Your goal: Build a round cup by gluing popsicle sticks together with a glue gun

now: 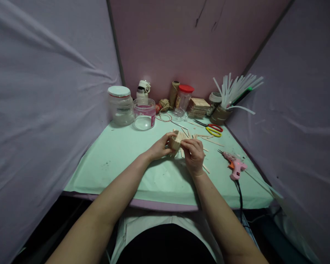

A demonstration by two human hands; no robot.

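Observation:
My left hand [162,146] is wrapped round the left side of a small box made of wooden sticks [175,143], thumb in front and fingers behind. At the box's right edge, my right hand [194,152] has its fingers pinched together; what they hold, if anything, is too small to make out. Several loose wooden sticks [213,141] lie scattered on the table behind and to the right of the hands. A pink hot glue gun [236,167] rests on its side to the right, its cord running over the front edge.
Scissors with red and yellow handles [213,129] lie behind the sticks. Along the back stand a white-lidded jar [120,108], an open clear tub [144,119], a red-lidded jar [183,99], stacked wooden pieces [198,107] and a holder [220,114] of glue sticks [233,90]. Cloth walls enclose the table.

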